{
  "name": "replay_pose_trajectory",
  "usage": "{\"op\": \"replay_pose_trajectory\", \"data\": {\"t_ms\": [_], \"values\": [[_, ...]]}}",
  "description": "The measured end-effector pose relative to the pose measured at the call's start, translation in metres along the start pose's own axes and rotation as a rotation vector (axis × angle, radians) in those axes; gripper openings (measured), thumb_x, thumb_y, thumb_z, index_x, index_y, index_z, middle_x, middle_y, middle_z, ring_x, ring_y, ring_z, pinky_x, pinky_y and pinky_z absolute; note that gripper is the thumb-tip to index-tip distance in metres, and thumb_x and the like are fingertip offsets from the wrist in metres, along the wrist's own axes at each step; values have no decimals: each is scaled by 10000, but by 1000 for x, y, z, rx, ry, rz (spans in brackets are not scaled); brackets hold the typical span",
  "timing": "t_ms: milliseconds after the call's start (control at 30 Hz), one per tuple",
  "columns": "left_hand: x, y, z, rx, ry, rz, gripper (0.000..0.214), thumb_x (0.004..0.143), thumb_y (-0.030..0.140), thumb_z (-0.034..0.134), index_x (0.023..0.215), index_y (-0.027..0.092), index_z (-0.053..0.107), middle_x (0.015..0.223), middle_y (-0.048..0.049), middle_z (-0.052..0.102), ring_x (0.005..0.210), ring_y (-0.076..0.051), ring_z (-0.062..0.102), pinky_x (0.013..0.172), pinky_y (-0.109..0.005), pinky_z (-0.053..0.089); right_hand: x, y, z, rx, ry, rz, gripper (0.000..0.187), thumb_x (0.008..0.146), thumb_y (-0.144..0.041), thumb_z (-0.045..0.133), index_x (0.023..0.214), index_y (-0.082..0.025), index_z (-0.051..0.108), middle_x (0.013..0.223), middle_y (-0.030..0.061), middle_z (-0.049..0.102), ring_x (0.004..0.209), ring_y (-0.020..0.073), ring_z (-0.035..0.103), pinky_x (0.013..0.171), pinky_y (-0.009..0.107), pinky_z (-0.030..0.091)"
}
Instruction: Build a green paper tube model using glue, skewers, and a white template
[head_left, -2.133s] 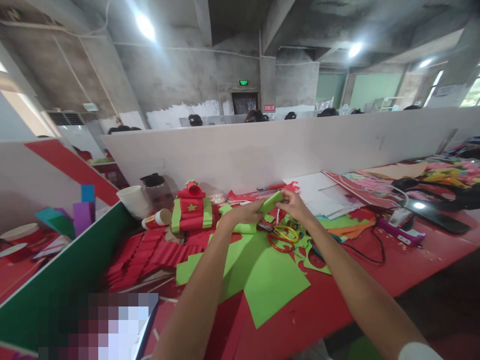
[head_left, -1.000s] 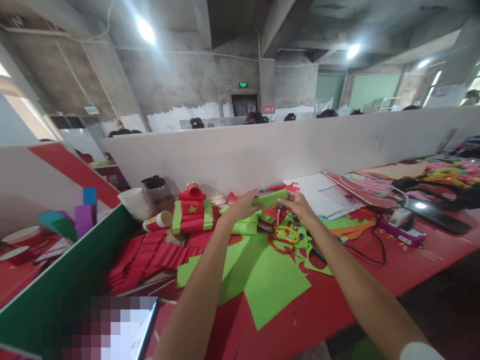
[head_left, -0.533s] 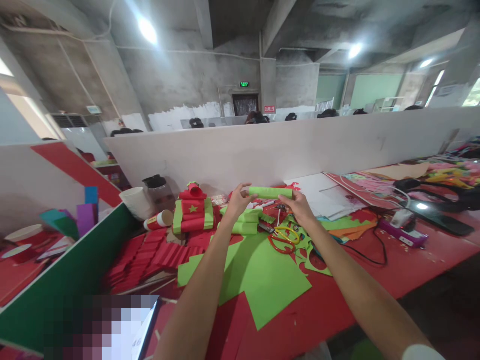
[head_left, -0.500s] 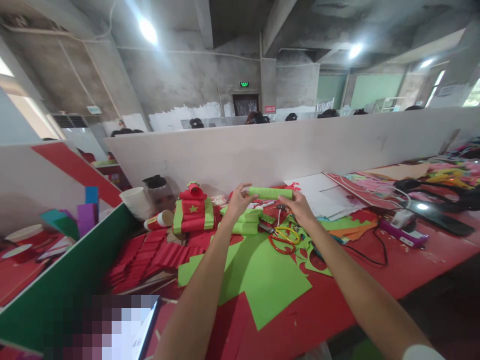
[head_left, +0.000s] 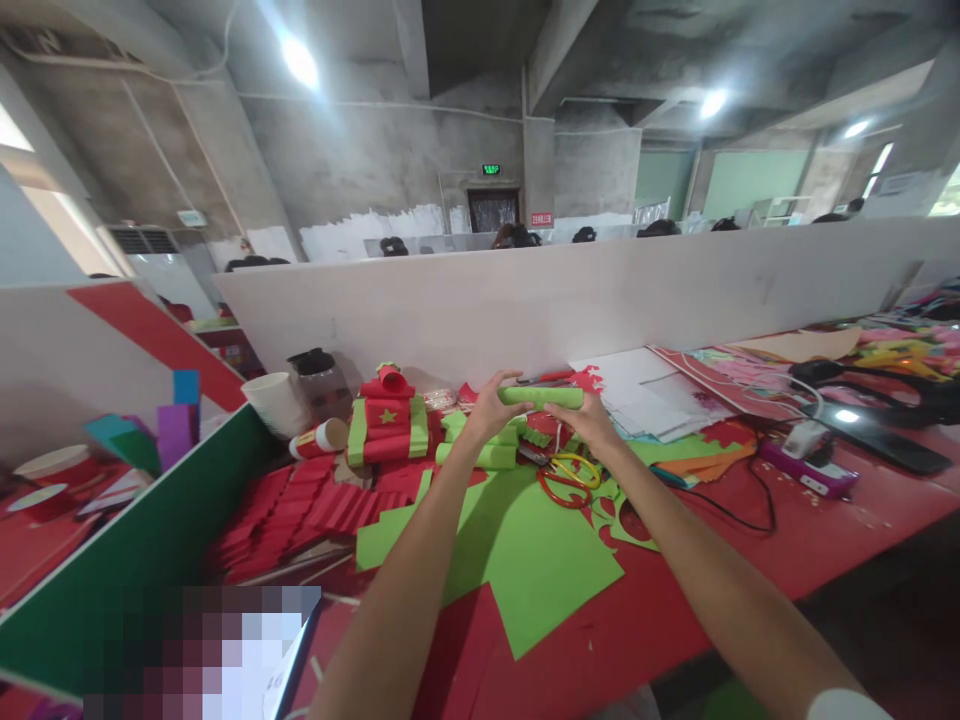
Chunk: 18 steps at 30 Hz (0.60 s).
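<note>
Above the tabletop (head_left: 637,620): green roll (head_left: 541,397) held crosswise

Nearest, green sheets (head_left: 540,570) lie flat between the forearms. Beyond them rest scissors (head_left: 561,480) with red and yellow handles. Past these, the left hand (head_left: 489,410) and right hand (head_left: 591,422) hold the green roll, one at each end; each grip is closed on it. Its long axis runs left to right, nearly level, ends pointing sideways. Behind stands the white partition (head_left: 525,310).

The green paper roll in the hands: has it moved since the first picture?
Yes: against the white partition behind, the green paper roll has swung from slanting, right end higher, to nearly level.
</note>
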<state>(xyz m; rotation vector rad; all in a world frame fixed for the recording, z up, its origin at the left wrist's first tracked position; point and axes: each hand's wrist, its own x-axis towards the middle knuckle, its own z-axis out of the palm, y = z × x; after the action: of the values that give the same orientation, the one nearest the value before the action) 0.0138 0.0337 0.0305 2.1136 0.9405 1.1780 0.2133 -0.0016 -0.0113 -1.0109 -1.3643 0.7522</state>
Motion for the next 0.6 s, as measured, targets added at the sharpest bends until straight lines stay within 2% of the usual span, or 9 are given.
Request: {"op": "replay_pose_trajectory", "data": {"t_ms": [100, 233, 367, 500, 600], "values": [[1, -1, 1, -11, 9, -4, 579, 687, 350, 793, 1213, 213, 591, 1275, -85, 609, 1127, -245, 566, 941, -337, 437, 1, 0, 3, -4, 63, -10, 477, 658, -452, 799, 1050, -188, 726, 992, 91, 759, 910, 274, 703, 821, 403, 559], [2, -6, 3, -35, 30, -39, 531, 716, 362, 764, 1195, 191, 610, 1155, -85, 656, 959, -213, 618, 838, -312, 473, -1, -6, 1, -51, 48, -27, 418, 684, -440, 784, 1006, -178, 740, 971, 90, 764, 911, 276, 705, 826, 400, 552], [2, -12, 0, -115, 44, -90, 488, 792, 423, 683, 1202, 170, 608, 972, -71, 684, 770, -172, 619, 681, -277, 478, 0, -6, -3, -85, 52, 35, 373, 714, -475, 755, 924, -168, 745, 807, 71, 759, 734, 243, 698, 691, 367, 556], [-1, -13, -5, -120, 30, -113, 486, 837, 467, 621, 1225, 174, 607, 788, -38, 662, 725, -166, 599, 627, -256, 452, 1, -1, -4, -58, 66, 142, 370, 707, -531, 745, 819, -178, 730, 574, 27, 680, 486, 177, 592, 497, 314, 493], [-3, -8, -7, -83, -20, -88, 505, 844, 462, 609, 1270, 192, 585, 881, -43, 684, 740, -163, 601, 652, -262, 462, 1, 0, -3, 40, 62, 153, 368, 669, -507, 781, 824, -176, 731, 663, 45, 724, 570, 206, 653, 552, 328, 527]]}}
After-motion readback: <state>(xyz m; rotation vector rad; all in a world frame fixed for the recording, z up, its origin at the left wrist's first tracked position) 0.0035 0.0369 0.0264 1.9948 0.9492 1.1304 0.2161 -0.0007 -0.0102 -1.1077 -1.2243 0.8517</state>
